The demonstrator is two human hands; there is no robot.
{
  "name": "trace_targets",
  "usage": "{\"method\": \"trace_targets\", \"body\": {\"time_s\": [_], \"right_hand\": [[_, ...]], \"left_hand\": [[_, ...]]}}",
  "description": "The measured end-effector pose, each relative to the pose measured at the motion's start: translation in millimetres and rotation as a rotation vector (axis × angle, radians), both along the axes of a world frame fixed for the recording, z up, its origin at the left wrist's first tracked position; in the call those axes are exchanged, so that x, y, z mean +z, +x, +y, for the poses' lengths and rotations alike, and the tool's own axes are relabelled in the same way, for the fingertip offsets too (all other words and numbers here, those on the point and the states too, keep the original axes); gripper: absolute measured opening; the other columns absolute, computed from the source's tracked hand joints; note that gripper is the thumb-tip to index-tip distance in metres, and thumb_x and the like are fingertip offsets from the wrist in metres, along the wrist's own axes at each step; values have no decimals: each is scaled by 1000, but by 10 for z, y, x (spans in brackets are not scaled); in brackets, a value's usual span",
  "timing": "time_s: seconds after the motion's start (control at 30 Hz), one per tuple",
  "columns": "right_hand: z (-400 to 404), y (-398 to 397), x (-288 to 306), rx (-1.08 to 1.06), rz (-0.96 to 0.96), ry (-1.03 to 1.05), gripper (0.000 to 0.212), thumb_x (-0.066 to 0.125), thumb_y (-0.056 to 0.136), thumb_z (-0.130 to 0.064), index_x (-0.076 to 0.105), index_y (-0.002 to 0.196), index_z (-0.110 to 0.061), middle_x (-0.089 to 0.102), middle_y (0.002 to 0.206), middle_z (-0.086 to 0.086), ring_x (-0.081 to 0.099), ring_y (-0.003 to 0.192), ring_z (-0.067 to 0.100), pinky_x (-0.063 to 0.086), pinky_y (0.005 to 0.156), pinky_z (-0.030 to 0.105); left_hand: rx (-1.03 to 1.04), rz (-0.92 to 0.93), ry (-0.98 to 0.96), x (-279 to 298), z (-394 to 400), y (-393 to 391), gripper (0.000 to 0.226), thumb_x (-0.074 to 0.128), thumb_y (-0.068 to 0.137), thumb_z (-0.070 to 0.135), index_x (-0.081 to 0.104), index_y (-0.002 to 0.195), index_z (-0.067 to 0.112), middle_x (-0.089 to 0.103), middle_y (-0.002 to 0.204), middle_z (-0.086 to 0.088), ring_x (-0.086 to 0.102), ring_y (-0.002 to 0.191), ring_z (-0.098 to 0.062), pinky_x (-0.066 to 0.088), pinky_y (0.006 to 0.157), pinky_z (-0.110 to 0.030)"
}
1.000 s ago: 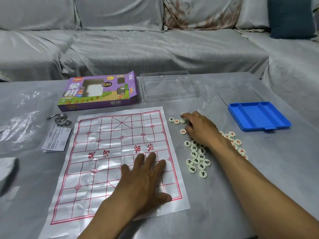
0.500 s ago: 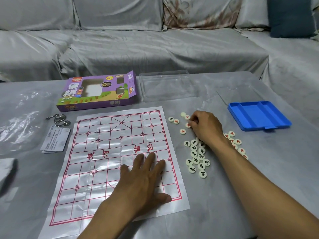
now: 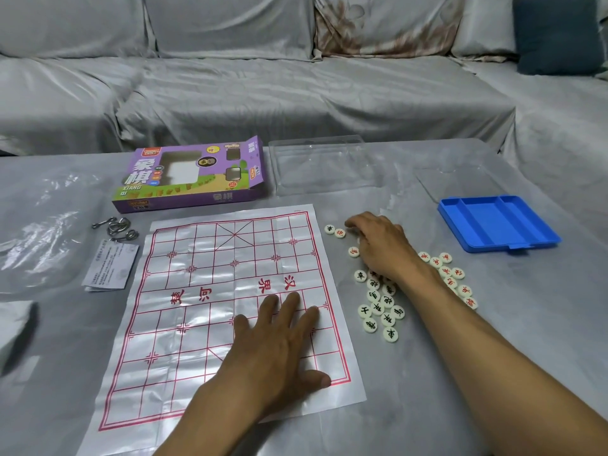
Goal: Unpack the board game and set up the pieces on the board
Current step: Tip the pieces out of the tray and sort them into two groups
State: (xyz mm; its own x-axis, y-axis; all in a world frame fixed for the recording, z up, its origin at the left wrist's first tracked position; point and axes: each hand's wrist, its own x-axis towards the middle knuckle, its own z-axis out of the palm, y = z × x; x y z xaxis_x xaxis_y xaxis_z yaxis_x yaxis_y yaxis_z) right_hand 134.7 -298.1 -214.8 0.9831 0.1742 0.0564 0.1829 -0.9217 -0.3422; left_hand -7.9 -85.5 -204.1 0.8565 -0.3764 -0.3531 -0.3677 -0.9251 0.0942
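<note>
A glossy paper board (image 3: 210, 284) with a red grid lies flat on the grey table. My left hand (image 3: 279, 343) presses on its near right part, fingers straight and spread. Round white game pieces (image 3: 381, 311) with black or red characters lie scattered to the right of the board. My right hand (image 3: 381, 245) hovers low over the far end of that pile, fingers curled down beside two pieces (image 3: 334, 231). Whether the fingertips pinch a piece is hidden. More red-marked pieces (image 3: 447, 271) lie to the right of my wrist.
The purple game box (image 3: 194, 179) lies beyond the board, with a clear plastic lid (image 3: 319, 166) to its right. A blue tray (image 3: 496, 222) sits at the far right. A metal wire puzzle (image 3: 115, 227), a leaflet (image 3: 110, 268) and plastic wrap (image 3: 39, 225) lie on the left.
My right hand pulled back toward the pile, then reached forward again over the far pieces, covering two of them. My left hand has stayed flat on the board.
</note>
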Motion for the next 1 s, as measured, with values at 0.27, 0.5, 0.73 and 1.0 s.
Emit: {"method": "trace_targets", "body": {"time_s": [0.27, 0.5, 0.73, 1.0], "right_hand": [[-166, 5, 55, -175, -17, 120, 21, 54, 90, -9, 67, 105, -15, 65, 108, 3, 61, 100, 23, 49, 88, 37], [-333, -38, 199, -115, 142, 186, 30, 55, 89, -1, 72, 107, -18, 62, 105, -2, 59, 94, 15, 48, 83, 27], [-451, -13, 123, -230, 69, 223, 12, 71, 83, -14, 64, 89, -22, 63, 85, -6, 60, 80, 12, 44, 66, 24], [-466, 5, 168, -257, 152, 147, 35, 49, 82, 7, 69, 91, -22, 62, 95, -3, 59, 89, 17, 45, 72, 27]], "left_hand": [[-3, -4, -2, -2, 2, 0, 84, 43, 81, 76, 6, 147, 40, -6, 159, 8, -3, 147, -26, 21, 113, -54], [2, -5, -2, 11, -3, -1, 84, 44, 81, 76, 6, 147, 39, -4, 159, 8, -3, 146, -26, 21, 113, -54], [0, -16, -10, 3, 5, -8, 84, 44, 81, 76, 6, 147, 40, -4, 159, 11, -2, 146, -24, 22, 113, -53], [0, -14, -15, 15, 2, -5, 84, 45, 81, 75, 6, 147, 40, -5, 158, 12, -2, 146, -24, 21, 113, -53]]}}
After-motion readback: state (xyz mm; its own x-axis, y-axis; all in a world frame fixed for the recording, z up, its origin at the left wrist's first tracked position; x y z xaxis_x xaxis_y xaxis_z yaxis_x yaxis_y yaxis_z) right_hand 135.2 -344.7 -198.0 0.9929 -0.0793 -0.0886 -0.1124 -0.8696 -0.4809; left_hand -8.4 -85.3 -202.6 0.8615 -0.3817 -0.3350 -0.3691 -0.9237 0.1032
